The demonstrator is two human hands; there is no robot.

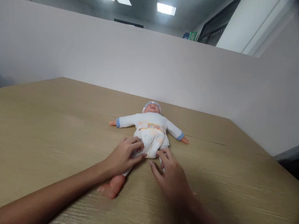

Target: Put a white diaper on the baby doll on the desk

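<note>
A baby doll (152,108) lies on its back on the table, arms spread and head away from me. It wears a white top with blue cuffs, a white hat with lettering, and a diaper (151,143) with a colourful waistband over its clothes. My left hand (126,155) is closed at the diaper's left leg edge, its fingers bent and the thumb by the crotch. At the other leg edge, my right hand (169,168) has curved fingers touching the diaper, with the thumb held apart. The doll's left-side foot (112,186) shows below my left wrist; my right hand mostly hides the other leg.
The wood-grain table (60,129) extends around the doll, with thin seam lines across its top. A pale partition wall (117,57) rises behind the table and continues along the right side. Ceiling lights and a window show above it.
</note>
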